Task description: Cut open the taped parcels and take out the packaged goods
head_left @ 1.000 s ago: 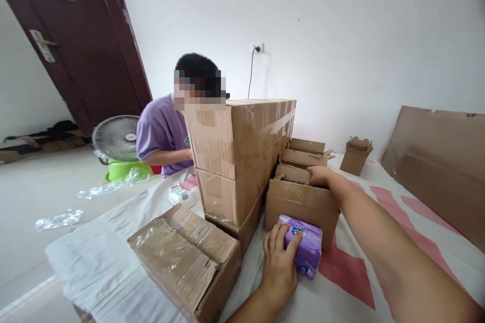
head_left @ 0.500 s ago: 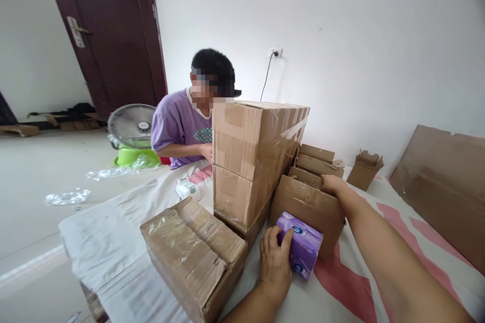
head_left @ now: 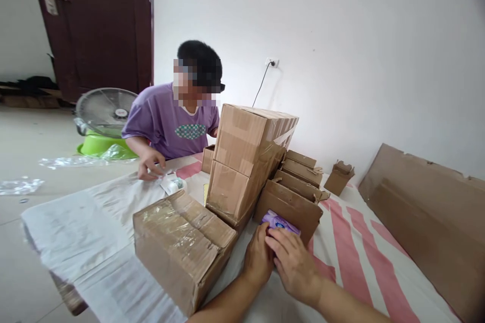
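At the near edge of the surface (head_left: 352,282), which is covered by a red-and-white striped cloth (head_left: 341,227): both of the person's hands meet on a purple plastic-wrapped packet (head_left: 279,221). The left hand (head_left: 259,258) is curled around the packet's left end, fingers closed against it. The right hand (head_left: 294,263) lies over the packet's near side with its fingers loosely bent and slightly spread, touching it; whether it grips or only rests there, I cannot tell. Only the packet's top shows above the fingers.

The packet sits just in front of a small open brown cardboard box (head_left: 290,205) and appears to touch its front wall. More open boxes of the same kind stand in a row behind it. To their left stands a stack of two taped brown cartons (head_left: 242,161). Nearer and further left, a large taped brown carton (head_left: 182,245) rests on a white sheet (head_left: 71,232).

A co-worker in a purple T-shirt (head_left: 170,121) sits across the surface, one hand (head_left: 149,167) down on the sheet beside a small white packet (head_left: 172,183). On the floor behind are a grey fan (head_left: 106,108) and a green plastic basin (head_left: 96,146). A flat brown cardboard sheet (head_left: 428,212) leans against the wall at the right. One small open carton (head_left: 338,176) stands apart near it.
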The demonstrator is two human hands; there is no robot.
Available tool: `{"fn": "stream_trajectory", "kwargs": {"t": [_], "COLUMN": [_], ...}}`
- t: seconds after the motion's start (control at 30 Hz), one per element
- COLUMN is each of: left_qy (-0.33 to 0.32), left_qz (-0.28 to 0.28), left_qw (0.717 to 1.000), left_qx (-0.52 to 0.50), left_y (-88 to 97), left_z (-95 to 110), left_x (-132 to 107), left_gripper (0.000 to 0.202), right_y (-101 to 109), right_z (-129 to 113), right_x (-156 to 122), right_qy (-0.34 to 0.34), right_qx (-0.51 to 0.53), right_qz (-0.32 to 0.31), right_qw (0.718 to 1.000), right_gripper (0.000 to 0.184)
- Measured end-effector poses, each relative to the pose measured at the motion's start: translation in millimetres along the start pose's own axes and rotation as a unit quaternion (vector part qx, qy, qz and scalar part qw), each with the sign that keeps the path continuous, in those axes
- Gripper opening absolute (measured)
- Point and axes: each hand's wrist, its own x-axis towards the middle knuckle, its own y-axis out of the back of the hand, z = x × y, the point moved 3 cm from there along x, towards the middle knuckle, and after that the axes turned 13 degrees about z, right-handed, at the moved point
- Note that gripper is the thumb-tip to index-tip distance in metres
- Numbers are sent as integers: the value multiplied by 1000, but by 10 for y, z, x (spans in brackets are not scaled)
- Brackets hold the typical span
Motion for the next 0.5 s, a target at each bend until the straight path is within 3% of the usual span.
{"fn": "stream_trajectory", "kwargs": {"t": [0.1,0.2,0.37,0.5], "left_qy": [34,63,95,55], "left_qz": [-13,-83,-227,-251], "left_qw": [999,995,959,946], "left_qx": [-26,4,141,196], "left_y": [-11,-46,-109,-105], "left_z": [-31,1,79,90], "left_x": [-39,-73,-122,-121], "left_gripper": [55,72,73,63], "right_y": [-396,-676,-951,-1121], "right_z": [-11,255,691,796], "right_x": [-410,-588,-549,-459], "right_qy": [31,54,-23,-89], "right_qx": [-103,-141,-126,-126], "right_qz": [-24,-54,-147,-168], "right_qw": [994,987,981,974], "right_gripper": [58,55,54,60]}}
